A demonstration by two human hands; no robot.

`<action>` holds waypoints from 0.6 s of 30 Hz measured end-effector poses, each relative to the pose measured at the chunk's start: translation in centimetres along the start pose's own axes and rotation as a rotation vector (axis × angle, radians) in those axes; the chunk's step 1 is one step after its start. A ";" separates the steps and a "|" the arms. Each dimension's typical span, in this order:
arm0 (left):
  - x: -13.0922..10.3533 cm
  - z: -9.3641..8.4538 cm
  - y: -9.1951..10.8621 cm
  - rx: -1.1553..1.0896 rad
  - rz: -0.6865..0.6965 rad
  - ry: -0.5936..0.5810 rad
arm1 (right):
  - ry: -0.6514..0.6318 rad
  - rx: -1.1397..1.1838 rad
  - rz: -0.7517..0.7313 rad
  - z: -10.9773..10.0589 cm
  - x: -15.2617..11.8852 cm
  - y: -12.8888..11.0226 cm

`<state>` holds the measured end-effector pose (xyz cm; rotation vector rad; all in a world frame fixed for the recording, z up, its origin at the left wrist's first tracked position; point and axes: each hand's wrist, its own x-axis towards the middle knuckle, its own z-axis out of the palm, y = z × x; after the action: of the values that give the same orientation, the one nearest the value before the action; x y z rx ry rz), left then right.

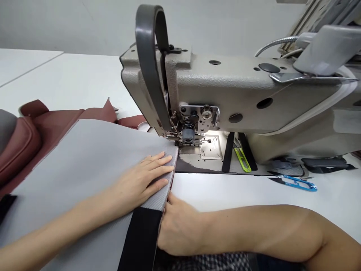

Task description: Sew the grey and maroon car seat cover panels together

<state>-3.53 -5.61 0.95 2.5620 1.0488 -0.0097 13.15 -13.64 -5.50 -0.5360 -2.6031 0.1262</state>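
Observation:
A large grey fabric panel lies over the white table, its right edge running up to the needle area of the sewing machine. My left hand rests flat on the panel near that edge, fingers stretched toward the presser foot. Along the same edge, nearer to me, my right hand is closed on the panel's border; some of its fingers are hidden beneath the fabric. A black strip crosses the panel's corner beside my right hand. Dark red padded material shows under and behind the panel.
Blue thread snips lie on the white table right of the machine bed. Green-handled snips and black strips are on the bed beside the metal plate. The machine's arm overhangs this area.

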 end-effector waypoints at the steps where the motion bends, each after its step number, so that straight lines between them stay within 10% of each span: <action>1: 0.2 0.2 0.0 -0.005 -0.010 -0.001 | -0.008 -0.005 0.001 0.0 -0.1 0.2; 18: 3.2 -0.5 -0.6 -0.007 -0.029 0.072 | 0.142 0.045 -0.042 -2.1 -1.4 2.1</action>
<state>-1.72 -2.86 0.75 2.5577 1.1100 0.0798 15.99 -12.31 -4.61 -0.4571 -2.4653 0.1282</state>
